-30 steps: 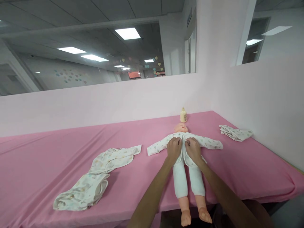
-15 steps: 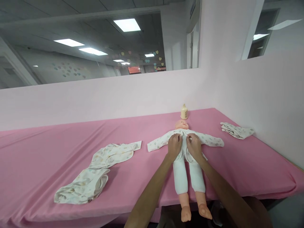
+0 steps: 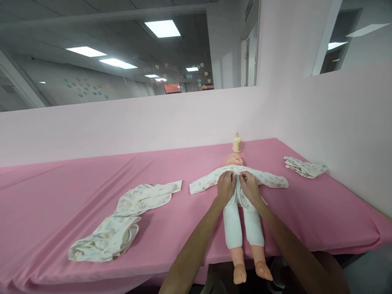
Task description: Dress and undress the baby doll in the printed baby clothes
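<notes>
A baby doll (image 3: 234,159) lies on its back, its feet sticking out over the front edge of the table. It wears a white printed baby jacket (image 3: 204,181), sleeves spread to both sides and the front parted below the chest. My left hand (image 3: 226,187) pinches one front edge of the jacket at the chest. Opposite it, my right hand (image 3: 249,186) pinches the other edge, fingertips close to the left ones. Whether they grip ties or just cloth is too small to make out.
Printed baby clothes (image 3: 122,220) lie crumpled on the left of the pink-covered table (image 3: 171,245). A folded printed cloth (image 3: 306,168) is near the right wall. Behind the doll's head stands a cream pump bottle (image 3: 237,143). A wall with a window runs along the back.
My hands have come slightly closer together at the chest, drawing the jacket's front edges nearer each other. The doll and other things stay where they were.
</notes>
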A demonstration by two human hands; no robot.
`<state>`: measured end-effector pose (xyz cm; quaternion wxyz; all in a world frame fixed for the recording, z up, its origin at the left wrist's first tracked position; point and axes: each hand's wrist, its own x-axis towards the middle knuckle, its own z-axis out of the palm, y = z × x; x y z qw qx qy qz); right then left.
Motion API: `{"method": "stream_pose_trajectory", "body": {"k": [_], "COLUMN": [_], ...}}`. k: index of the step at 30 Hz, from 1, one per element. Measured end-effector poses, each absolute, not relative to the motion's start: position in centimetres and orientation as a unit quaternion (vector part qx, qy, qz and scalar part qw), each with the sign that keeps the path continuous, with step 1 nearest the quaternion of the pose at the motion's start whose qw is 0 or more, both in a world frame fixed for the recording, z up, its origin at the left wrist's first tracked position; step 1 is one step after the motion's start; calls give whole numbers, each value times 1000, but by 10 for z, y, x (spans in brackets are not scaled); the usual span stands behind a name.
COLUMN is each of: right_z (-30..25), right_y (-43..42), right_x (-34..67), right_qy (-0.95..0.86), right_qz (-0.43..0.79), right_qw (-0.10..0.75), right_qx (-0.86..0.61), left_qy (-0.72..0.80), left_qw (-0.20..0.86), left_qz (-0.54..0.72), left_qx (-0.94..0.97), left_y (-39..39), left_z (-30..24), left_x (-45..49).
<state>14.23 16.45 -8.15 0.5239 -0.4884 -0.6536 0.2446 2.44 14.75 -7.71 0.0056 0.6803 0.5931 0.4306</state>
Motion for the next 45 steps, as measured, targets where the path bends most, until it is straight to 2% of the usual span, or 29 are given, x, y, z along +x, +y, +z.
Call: {"method": "stream_pose_trajectory", "body": {"k": [6, 11, 18, 21, 24, 30, 38, 45], "right_z": [-83, -82, -82, -83, -83, -83, -86, -90], "right_y": [165, 163, 159, 159, 157, 154, 155, 158], "right_x": [142, 141, 138, 137, 136, 134, 133, 133], "right_qy": [-653, -638, -636, -654, -683, -720, -687, -712], "right_qz": [272, 312, 306, 272, 216, 160, 178, 136], "right_qw": [535, 544, 552, 557, 556, 536, 546, 538], "right_qx": [-462, -447, -444, -433, -422, -412, -446, -430], "left_qy": [587, 591, 564, 537, 526, 520, 531, 517], "left_qw": [-14, 12, 168, 249, 285, 291, 271, 315], "left_qz": [426, 431, 505, 526, 536, 536, 521, 532], "left_qx": [688, 682, 632, 610, 596, 598, 611, 591], "left_y": [149, 148, 147, 145, 146, 153, 158, 157], "left_z": [-81, -80, -71, -66, -63, -68, -74, -73], "left_x": [24, 24, 24, 22, 21, 16, 16, 16]}}
